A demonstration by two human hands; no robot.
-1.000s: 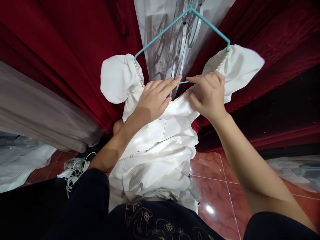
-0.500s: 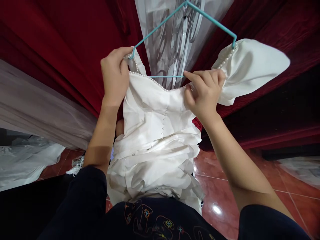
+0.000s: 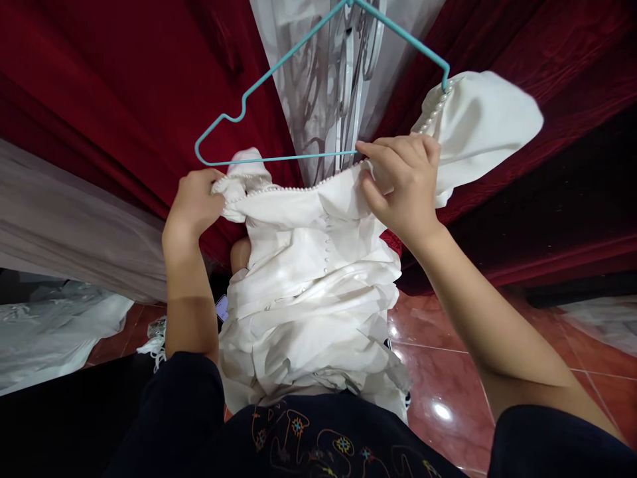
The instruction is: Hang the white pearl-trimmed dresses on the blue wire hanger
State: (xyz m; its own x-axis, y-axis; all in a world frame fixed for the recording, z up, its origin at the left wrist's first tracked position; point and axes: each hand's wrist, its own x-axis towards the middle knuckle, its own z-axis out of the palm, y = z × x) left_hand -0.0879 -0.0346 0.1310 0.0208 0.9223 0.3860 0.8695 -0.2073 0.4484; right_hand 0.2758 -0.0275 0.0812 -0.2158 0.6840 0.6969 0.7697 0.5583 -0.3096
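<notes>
A white dress with a pearl-trimmed neckline and small buttons down the front lies bunched over my lap. Above it is a turquoise clothes hanger, whose left end is bare of cloth. My left hand is closed on the pearl-edged left strap, below that bare end. My right hand pinches the hanger's bottom bar and the neckline together, its index finger along the bar. The puffed sleeve on the right hangs from the hanger's right notch by its pearl strap.
Dark red drapes hang on both sides, with a white curtain and white hangers between them. White fabric lies at the left, above reddish floor tiles. A purple item shows beside the dress.
The left strap has come off the hanger's left notch. My left hand has moved down and left with it. The hanger has shifted left, and my right hand keeps its hold.
</notes>
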